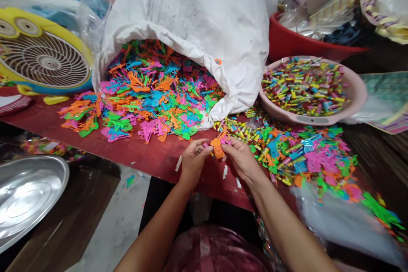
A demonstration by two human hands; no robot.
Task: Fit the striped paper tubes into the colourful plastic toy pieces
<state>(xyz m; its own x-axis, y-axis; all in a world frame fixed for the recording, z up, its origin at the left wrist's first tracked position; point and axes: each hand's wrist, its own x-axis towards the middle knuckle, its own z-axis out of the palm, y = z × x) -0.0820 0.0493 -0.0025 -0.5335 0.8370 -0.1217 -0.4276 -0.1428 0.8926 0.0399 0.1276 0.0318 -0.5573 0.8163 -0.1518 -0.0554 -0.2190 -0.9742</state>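
Observation:
In front of me, at the table's near edge, my right hand (241, 158) pinches an orange plastic piece (218, 149) with a rounded mesh end. A bit of pink shows by the fingertips. My left hand (194, 160) is closed just left of it, its thumb touching or close to the orange piece. Between the left fingers sits a small pink piece (205, 145), whose kind is too small to tell. Beyond both hands lies a heap of similar plastic pieces (159, 97) in orange, green, blue and pink, spilling from a large white sack (197, 12).
At the right, a pink basin (358, 89) holds many small colourful wrapped tubes. Mixed tubes and plastic pieces (312, 153) lie before it on the red table (127, 151). A yellow fan (47, 59) stands left. A metal bowl (60, 182) and a red tub (277, 36) are nearby.

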